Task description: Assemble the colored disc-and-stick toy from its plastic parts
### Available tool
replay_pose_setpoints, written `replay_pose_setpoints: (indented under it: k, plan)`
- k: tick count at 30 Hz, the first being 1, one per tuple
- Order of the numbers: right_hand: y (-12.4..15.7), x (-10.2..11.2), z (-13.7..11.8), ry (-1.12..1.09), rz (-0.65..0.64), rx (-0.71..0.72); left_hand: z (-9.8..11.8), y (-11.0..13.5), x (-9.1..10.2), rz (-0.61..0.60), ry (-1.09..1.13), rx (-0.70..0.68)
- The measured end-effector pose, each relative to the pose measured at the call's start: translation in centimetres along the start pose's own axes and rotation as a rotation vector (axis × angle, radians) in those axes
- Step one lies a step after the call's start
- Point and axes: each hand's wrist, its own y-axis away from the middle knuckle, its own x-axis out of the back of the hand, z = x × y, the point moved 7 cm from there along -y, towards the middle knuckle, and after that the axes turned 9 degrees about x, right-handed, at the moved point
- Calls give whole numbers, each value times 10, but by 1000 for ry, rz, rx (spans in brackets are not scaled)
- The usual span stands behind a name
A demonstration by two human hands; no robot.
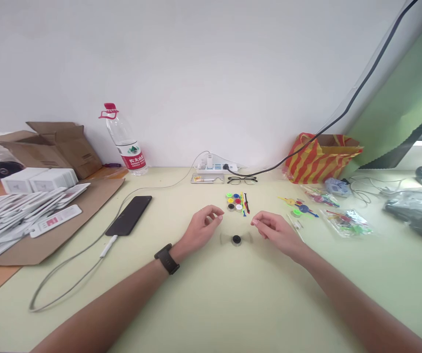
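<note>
Two bare hands are poised over the pale table, one each side of a small black spinner (236, 239), whose arms are a blur. From where I stand, the left hand (200, 229) is loosely curled, thumb and finger slightly parted, holding nothing. The right hand (277, 232) is curled too, with nothing visible in it; I can't tell whether its fingertips meet. Neither touches the spinner. Just beyond lie colored discs (236, 195) beside thin sticks (247, 203), with glasses (242, 181) farther back.
</note>
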Motion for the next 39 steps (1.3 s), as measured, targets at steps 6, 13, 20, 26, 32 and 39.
replay_pose_setpoints:
  k: [6, 13, 20, 26, 32, 39]
  plan:
    - [-4, 11, 5, 236, 86, 109, -12, -6, 3, -26, 22, 66]
    - [1, 2, -7, 407, 61, 236, -18, -9, 3, -68, 34, 75]
    - [0, -3, -6, 459, 29, 262, -19, -10, 0, -61, 46, 76]
    - [1, 0, -7, 481, 69, 281, -14, -5, -3, -84, 54, 104]
    - [-17, 31, 3, 536, 140, 311, -19, -8, 1, -3, 108, 119]
    - [-89, 122, 60, 870, 211, 105, -25, -11, -1, -31, 167, 152]
